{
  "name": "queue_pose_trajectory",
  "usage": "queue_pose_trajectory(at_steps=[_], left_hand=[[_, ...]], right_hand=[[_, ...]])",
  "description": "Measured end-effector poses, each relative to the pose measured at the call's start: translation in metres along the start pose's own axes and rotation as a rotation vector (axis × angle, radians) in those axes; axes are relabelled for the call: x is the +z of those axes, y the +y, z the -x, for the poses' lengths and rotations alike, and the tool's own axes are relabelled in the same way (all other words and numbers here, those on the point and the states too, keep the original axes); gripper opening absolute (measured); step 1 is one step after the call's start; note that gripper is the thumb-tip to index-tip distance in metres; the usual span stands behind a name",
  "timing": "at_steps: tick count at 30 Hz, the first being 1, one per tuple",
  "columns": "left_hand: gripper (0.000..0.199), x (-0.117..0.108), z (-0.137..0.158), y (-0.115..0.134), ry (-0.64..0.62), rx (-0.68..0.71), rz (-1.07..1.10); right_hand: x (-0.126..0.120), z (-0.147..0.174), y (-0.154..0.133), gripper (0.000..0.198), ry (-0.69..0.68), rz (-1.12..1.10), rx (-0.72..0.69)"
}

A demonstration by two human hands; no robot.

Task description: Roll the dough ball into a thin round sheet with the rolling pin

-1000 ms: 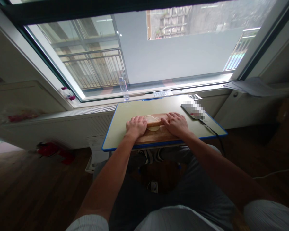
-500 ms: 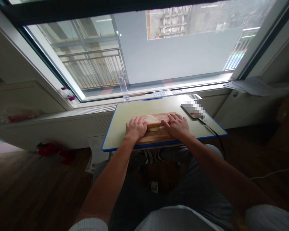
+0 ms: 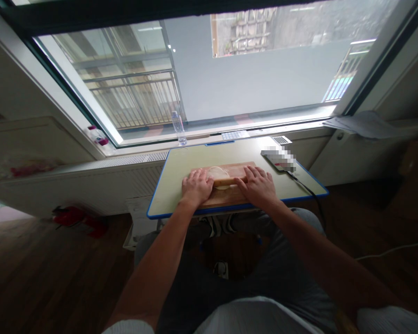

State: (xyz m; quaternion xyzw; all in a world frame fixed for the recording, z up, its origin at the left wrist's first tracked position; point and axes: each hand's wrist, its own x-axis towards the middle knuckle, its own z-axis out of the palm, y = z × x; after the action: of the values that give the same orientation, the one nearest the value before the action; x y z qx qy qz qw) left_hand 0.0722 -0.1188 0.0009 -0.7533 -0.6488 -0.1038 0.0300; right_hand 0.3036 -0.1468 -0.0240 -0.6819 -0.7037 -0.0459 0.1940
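We are holding rolling pin [image 3: 225, 182] by both ends: left hand [image 3: 197, 186] cupping left end, fingers pressed together; right hand [image 3: 260, 186] covering right end, fingers slightly spread, thumb lying along pin. Pin is lying across thin, round dough [image 3: 218, 172] on wooden board [image 3: 226, 197], by near edge of tabletop [image 3: 191, 156]. Flat, cabled device [image 3: 273, 161] is lying near its right edge.

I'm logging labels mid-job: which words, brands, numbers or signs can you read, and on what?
No text can be read.
Pin, board, dough: none visible.
Device: pixelated, unreadable.
Clear bottle, pink-and-clear bottle: too small to read.
Gridded white item on the sill: too small.
Papers: too blurred.
Red object on the floor: too dark and blurred.
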Motion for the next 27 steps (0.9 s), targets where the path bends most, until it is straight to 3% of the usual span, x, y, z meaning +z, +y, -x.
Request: queue_pose_trajectory(at_steps=[27], left_hand=[[0.059,-0.007,0.032,0.006,0.062,0.011,0.031]], right_hand=[[0.007,0.031,0.003,0.070,0.047,-0.052,-0.016]])
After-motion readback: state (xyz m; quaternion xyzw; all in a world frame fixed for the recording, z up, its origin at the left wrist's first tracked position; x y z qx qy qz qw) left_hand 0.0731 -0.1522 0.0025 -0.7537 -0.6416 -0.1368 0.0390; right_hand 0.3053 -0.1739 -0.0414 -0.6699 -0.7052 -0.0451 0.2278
